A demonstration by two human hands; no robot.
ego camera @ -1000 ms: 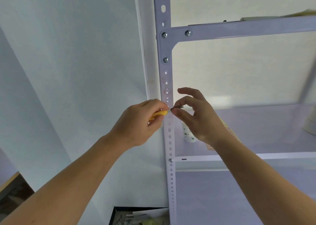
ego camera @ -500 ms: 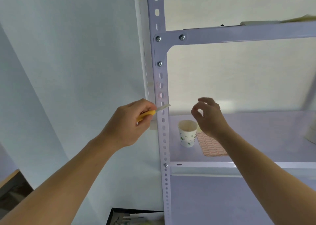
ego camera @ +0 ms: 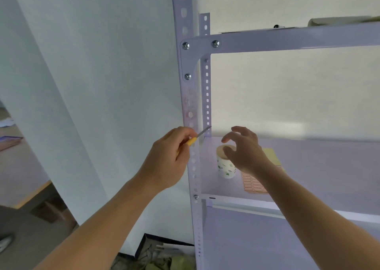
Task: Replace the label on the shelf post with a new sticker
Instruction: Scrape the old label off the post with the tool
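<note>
Left hand (ego camera: pixel 168 158) grips yellow-handled blade (ego camera: pixel 198 136) just below faint label residue (ego camera: pixel 189 105) on the upright shelf post (ego camera: pixel 185 64), nearer it than right hand (ego camera: pixel 244 152), whose fingers (ego camera: pixel 238 129) hang loosely curled, apparently empty, over paper cup (ego camera: pixel 225 168) beside sticker sheet (ego camera: pixel 254 184).

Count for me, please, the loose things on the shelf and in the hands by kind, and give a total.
Cup: 1
Sheets: 2, a pink sheet and a yellow sheet
Knife: 1, held in the left hand
Total: 4
</note>
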